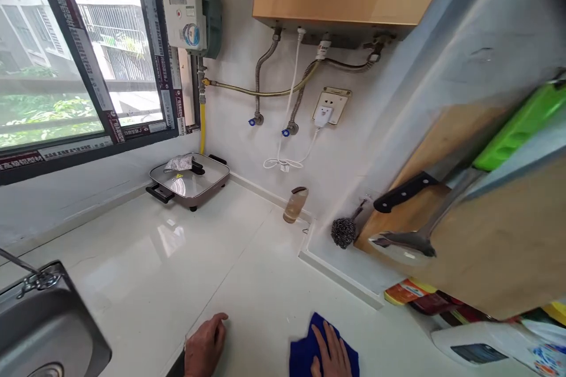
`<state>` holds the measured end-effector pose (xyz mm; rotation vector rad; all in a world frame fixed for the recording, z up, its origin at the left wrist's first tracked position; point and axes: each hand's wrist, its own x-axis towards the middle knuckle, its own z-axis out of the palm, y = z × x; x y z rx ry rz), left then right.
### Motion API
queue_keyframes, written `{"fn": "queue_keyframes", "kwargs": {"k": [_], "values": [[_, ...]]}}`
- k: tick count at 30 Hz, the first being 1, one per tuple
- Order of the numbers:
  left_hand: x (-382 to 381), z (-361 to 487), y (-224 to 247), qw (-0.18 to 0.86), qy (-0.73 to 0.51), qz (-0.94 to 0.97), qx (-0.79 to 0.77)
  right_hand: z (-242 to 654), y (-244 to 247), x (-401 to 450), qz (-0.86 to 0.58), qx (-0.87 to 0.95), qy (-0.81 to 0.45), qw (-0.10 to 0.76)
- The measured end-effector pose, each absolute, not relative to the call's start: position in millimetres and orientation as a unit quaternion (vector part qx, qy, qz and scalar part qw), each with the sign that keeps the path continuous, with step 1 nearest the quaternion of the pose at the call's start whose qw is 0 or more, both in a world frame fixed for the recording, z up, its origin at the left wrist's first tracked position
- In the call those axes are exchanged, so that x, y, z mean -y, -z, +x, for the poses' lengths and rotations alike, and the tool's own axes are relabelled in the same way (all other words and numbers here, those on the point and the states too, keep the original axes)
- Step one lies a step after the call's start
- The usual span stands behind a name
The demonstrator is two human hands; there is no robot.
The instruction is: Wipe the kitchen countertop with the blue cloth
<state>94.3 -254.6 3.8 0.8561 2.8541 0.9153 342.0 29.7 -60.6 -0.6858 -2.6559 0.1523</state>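
On the white countertop point(241, 283), my right hand point(331, 353) lies flat on a dark blue cloth point(305, 353), fingers stretched out and pressing it down. The cloth is crumpled at its edges and partly hidden under the hand. To the left, my left hand point(204, 346) rests on or just over the counter with its fingers loosely curled in. I see nothing held in it. Its wrist, in a dark sleeve, is cut off by the lower edge.
An electric pan point(190, 179) with a glass lid stands in the corner. A brown-tinted bottle or glass point(295, 205) is by the wall. The sink point(57, 330) lies lower left. A steel scrubber point(344, 232), knife point(404, 191) and cutting board point(477, 235) hang right, above bottles point(486, 344).
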Motion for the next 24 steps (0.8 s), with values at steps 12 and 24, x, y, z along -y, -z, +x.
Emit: {"fn": "queue_keyframes", "kwargs": {"k": [12, 24], "values": [[252.8, 100.1, 36.2, -0.030, -0.328, 0.317, -0.889, 231.0, 45.6, -60.2, -0.307, 0.934, 0.004, 0.183], [254.2, 101.6, 9.4, -0.053, -0.334, 0.323, -0.884, 156.8, 42.4, -62.4, -0.389, 0.897, 0.052, 0.204]]}}
